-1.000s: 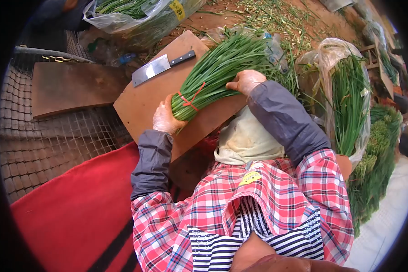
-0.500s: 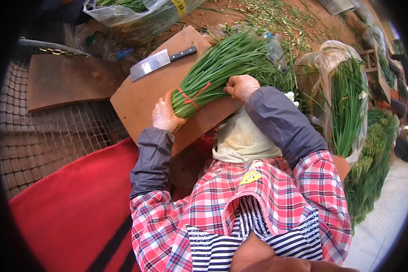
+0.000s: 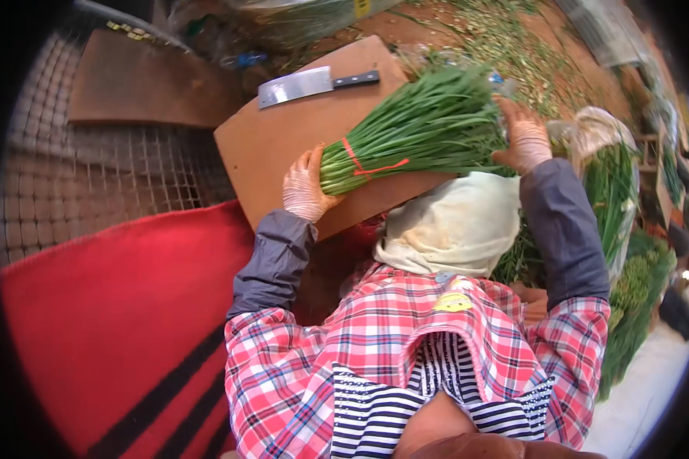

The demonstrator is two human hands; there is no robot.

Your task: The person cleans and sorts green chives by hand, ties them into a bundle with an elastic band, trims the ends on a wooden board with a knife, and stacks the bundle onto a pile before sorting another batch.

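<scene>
1. Nearest, at bottom centre, is a plaid smock (image 3: 375, 306); above it bulges a rumpled, stained pale cloth (image 3: 452, 229).
2. Near the centre, the left hand (image 3: 308, 187) cups the stem ends of a chive bundle (image 3: 429, 122) between fingers and thumb. At upper right of centre, the right hand (image 3: 522, 138) is spread wide by the leafy tips; whether it presses them cannot be told.
3. A flat left palm probably best levels the stem ends, with light right-hand contact, as the soft tips likely bruise.
4. Smooth, pale stems gather under a narrow red tie (image 3: 375, 169); thin leaves fan rightward over the smooth, angular brown board (image 3: 279, 145).
5. Farther up, a cleaver (image 3: 295, 86), its blade shiny and broad, lies on the board, apart from both hands.
</scene>
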